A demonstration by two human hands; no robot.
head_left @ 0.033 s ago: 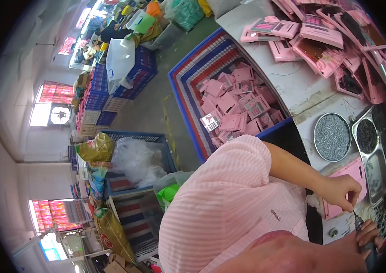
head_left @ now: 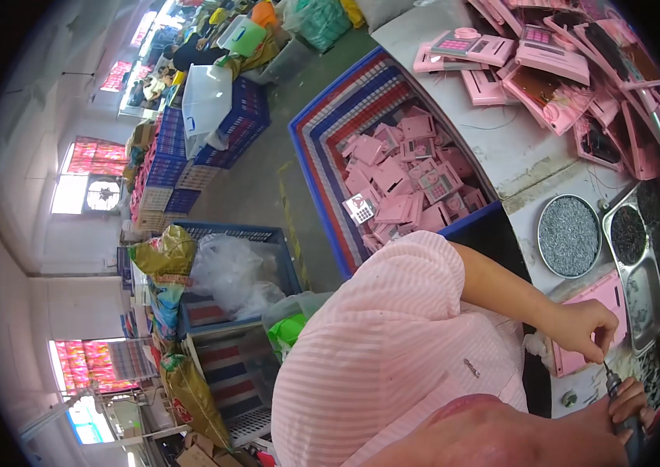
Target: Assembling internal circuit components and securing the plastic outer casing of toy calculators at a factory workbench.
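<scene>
My left hand [head_left: 585, 327] is closed, its fingertips pinched just above a pink plastic casing [head_left: 608, 289] on the table. Whatever sits in that pinch is too small to make out. The thin bit of a dark power screwdriver [head_left: 633, 440] reaches up to those fingertips. My right hand [head_left: 630, 398] is wrapped round the screwdriver's body, partly hidden by my chin. Beside the casing stands a round metal dish [head_left: 569, 235] full of small silvery screws. A steel compartment tray [head_left: 644, 292] with dark small parts lies at the casing's far side.
Pink calculators [head_left: 552, 56] are heaped on the table's upper right. A blue-rimmed crate [head_left: 316, 152] with striped walls, holding more pink calculators [head_left: 394, 177], stands beside the table. Stacked blue crates [head_left: 246, 117], a crate with clear plastic bags [head_left: 232, 268] and sacks [head_left: 193, 397] stand on the left.
</scene>
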